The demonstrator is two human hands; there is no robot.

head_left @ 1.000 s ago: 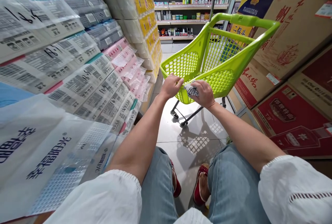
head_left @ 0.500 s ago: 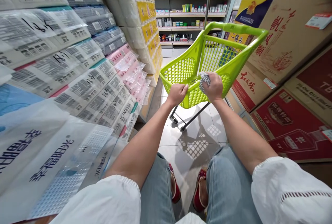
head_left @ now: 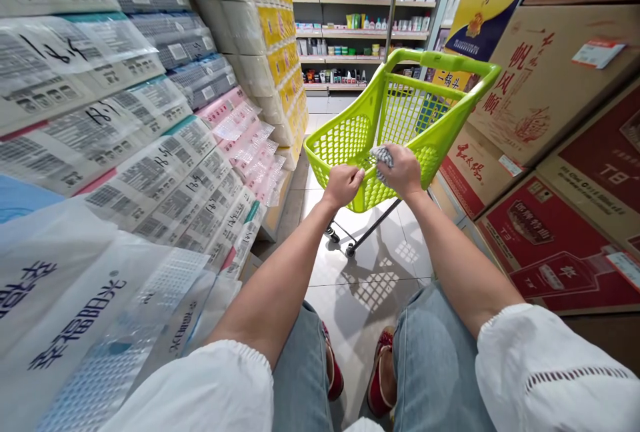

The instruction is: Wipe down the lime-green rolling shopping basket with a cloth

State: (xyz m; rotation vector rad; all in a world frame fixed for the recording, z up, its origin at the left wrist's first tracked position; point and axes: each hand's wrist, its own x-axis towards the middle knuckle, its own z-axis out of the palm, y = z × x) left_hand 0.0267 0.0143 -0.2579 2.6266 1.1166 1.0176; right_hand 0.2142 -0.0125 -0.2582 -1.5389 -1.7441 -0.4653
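A lime-green shopping cart point(head_left: 345, 127) with a perforated basket stands in front of me, its near rim between my hands. My left hand point(head_left: 343, 185) is closed around that rim, thumb on top. Just to the right, my right hand point(head_left: 404, 169) is closed on a grey-and-white striped cloth point(head_left: 383, 157), which it holds at the same rim. The cloth is bunched up, and part of it is hidden under my fingers. The cart's handle point(head_left: 440, 59) is on the far side, away from me.
Stacked plastic-wrapped packs point(head_left: 165, 159) line the left side, with yellow-and-white packs point(head_left: 275, 39) behind them. Printed cardboard boxes point(head_left: 545, 85) are piled close to the cart on the right. Shelves of bottles and small boxes point(head_left: 360, 35) stand at the back. The tiled floor point(head_left: 320, 269) shows below the cart.
My right hand has slid slightly left along the rim with the cloth, nearer my left hand. The left hand keeps its grip. The whole view has shifted a little.
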